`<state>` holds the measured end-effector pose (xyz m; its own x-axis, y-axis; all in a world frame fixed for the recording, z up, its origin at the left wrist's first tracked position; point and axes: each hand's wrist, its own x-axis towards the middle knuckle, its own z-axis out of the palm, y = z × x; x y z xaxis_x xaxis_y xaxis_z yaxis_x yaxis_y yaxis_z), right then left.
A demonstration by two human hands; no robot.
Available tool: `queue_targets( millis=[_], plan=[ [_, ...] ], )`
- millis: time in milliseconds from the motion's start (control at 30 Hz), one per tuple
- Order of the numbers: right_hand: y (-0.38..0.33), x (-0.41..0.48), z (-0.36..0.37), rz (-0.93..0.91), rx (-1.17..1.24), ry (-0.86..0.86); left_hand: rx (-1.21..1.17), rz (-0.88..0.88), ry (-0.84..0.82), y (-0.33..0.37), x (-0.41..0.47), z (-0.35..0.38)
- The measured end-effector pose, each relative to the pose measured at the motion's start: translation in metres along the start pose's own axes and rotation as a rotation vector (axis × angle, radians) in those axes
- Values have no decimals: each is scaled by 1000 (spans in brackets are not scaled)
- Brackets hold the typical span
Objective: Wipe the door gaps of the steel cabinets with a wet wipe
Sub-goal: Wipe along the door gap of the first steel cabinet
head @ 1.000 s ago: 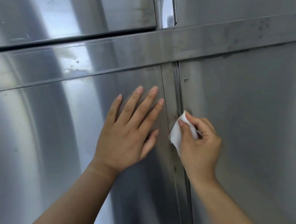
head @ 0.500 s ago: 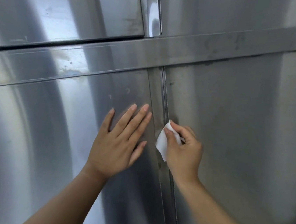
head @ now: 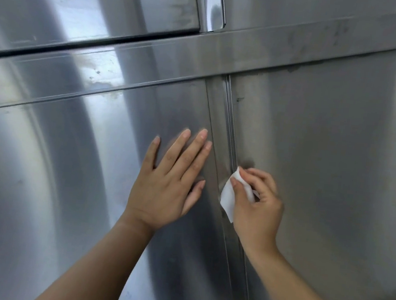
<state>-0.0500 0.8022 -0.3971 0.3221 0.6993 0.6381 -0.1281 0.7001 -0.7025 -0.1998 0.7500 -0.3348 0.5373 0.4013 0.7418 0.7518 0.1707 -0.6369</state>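
The wet wipe (head: 227, 197), white and folded, is pinched between the thumb and curled fingers of the right hand (head: 257, 205) and pressed against the vertical door gap (head: 230, 126) between two lower steel doors, while the left hand (head: 169, 183) lies flat, fingers straight, on the left door (head: 66, 185).

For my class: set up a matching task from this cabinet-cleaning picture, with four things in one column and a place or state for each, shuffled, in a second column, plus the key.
Column A
1. left hand
2. right hand
3. wet wipe
4. upper-left door

Column B
a. white, against the vertical door gap
b. flat on the lower-left door, fingers straight
c. pinches the wet wipe
d. just above a dark horizontal gap

Pairs: 1-b; 2-c; 3-a; 4-d
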Motion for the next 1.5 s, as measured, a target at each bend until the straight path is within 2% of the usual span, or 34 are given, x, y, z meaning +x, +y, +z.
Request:
queue_targets(
  millis=[100, 300, 400, 533, 800, 1000, 1133, 1333, 1500],
  plan=[
    [4, -6, -4, 73, 32, -21, 1, -1, 4, -1, 0, 0],
    [3, 2, 6, 44, 60, 10, 9, 7, -12, -3, 1, 1],
    [20, -16, -4, 68, 25, 3, -70, -21, -12, 3, -5, -2],
    [23, -15, -6, 64, 6, 13, -129, 35, -17, 22, -26, 0],
    [45, -43, -5, -7, -4, 94, -20, 38, 2, 27, -34, 10],
    [56, -53, -16, -138, -123, -2, 20, 37, 11, 26, -33, 9],
    [67, -56, -25, -163, -156, -39, 45, 41, 10, 26, -32, 9],
    [67, -51, -10, -134, -72, 111, 52, 38, -21, 26, -30, 7],
    [71, -56, -9, -113, -22, 146, -19, 64, -68, 41, -37, 5]
  ],
)
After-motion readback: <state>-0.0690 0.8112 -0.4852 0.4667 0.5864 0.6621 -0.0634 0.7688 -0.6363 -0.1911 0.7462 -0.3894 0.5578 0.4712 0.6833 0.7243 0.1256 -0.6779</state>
